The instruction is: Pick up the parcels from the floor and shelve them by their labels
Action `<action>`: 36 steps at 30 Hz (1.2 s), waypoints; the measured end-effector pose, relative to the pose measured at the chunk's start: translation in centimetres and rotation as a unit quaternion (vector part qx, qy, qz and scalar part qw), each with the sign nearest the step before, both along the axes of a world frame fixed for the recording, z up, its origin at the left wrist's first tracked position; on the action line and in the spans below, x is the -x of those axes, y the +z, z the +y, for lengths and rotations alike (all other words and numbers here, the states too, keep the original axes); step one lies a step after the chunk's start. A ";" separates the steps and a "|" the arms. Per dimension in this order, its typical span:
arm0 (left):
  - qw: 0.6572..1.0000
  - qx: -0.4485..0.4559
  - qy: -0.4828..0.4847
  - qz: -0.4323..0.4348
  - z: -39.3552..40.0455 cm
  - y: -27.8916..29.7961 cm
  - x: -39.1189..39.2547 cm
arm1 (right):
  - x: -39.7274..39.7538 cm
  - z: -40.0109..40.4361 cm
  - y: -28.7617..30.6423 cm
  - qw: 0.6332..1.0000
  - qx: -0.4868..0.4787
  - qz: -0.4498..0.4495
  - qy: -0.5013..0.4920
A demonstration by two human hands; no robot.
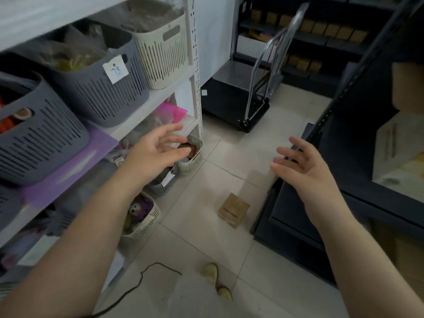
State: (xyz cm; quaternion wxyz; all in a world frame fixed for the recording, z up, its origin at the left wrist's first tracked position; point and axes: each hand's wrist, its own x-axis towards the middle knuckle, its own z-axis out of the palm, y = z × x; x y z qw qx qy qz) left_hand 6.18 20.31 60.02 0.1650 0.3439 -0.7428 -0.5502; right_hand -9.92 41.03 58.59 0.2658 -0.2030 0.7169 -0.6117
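Note:
A small brown cardboard parcel (233,210) lies on the tiled floor beside the base of the dark shelf unit (298,216). My left hand (158,152) hovers empty with fingers spread in front of the white shelf rack (195,65), well above the parcel and to its left. My right hand (300,166) is also held out empty with straight fingers, above and to the right of the parcel, near the dark shelf's edge. Neither hand touches anything.
The white rack on the left holds grey baskets (96,88) and a cream basket (163,47), one with a paper label (115,69). Small baskets (190,157) line the floor. A black platform trolley (238,97) stands behind. A black cable (146,271) crosses the floor.

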 end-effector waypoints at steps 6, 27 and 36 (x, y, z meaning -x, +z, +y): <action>0.999 -0.021 -0.032 -0.013 -0.3 -2.8 1.7 | 0.7 -0.1 -3.3 0.999 -0.030 -0.017 -0.014; 0.950 -0.089 -0.266 -0.137 -8.5 -25.3 11.7 | 4.8 -8.3 -23.4 0.982 -0.140 -0.065 -0.112; 0.909 -0.095 -0.345 -0.212 -9.2 -44.7 14.3 | 6.5 -9.1 -42.0 0.962 -0.235 -0.089 -0.108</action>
